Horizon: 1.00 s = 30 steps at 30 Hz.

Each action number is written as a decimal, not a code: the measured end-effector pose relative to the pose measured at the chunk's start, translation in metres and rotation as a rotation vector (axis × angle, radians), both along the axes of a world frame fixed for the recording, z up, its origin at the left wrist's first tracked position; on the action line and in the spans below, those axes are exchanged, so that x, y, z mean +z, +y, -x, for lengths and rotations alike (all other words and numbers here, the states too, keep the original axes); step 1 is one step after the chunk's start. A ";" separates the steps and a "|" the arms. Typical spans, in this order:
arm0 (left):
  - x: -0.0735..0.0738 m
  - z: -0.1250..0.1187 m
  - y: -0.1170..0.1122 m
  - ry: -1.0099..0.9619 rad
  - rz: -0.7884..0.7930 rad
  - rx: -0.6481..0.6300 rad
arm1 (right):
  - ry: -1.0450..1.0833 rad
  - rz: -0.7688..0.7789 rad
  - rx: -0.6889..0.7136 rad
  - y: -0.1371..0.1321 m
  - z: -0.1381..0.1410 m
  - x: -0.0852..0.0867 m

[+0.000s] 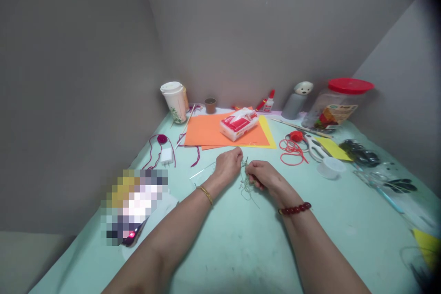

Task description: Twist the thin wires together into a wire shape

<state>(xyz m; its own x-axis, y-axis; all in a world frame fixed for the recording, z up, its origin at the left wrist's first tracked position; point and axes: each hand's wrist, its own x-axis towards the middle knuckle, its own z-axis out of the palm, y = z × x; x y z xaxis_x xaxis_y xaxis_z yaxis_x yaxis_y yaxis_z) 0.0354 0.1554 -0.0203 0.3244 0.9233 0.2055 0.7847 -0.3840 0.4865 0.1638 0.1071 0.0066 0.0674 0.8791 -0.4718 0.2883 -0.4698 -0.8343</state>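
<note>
Close together over the middle of the table, my left hand point(227, 165) and my right hand point(264, 174) face each other. A tangle of thin green thread point(246, 188) lies between them, with loose ends trailing toward me. My right hand's fingers are closed on part of this thread. My left hand is closed in a pinch beside it; what its fingertips hold is too small to make out. Partly behind my left wrist lies a clear flat sheet point(201, 175).
Orange paper point(203, 131) with a tissue pack point(239, 123) lies beyond my hands. Red cord point(292, 152), scissors point(315, 148) and a clear cup point(330, 168) are at right. A white charger point(166, 156) and a blurred phone point(138, 206) sit at left.
</note>
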 end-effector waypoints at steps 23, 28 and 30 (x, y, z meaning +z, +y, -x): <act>0.009 0.017 -0.013 -0.029 0.110 -0.219 | 0.097 -0.002 0.051 -0.007 -0.006 0.006; 0.008 0.018 -0.007 -0.066 0.082 -0.186 | 0.081 -0.002 0.061 -0.006 -0.007 0.006; 0.009 0.019 -0.005 -0.086 0.086 -0.180 | 0.082 0.003 0.060 -0.006 -0.007 0.006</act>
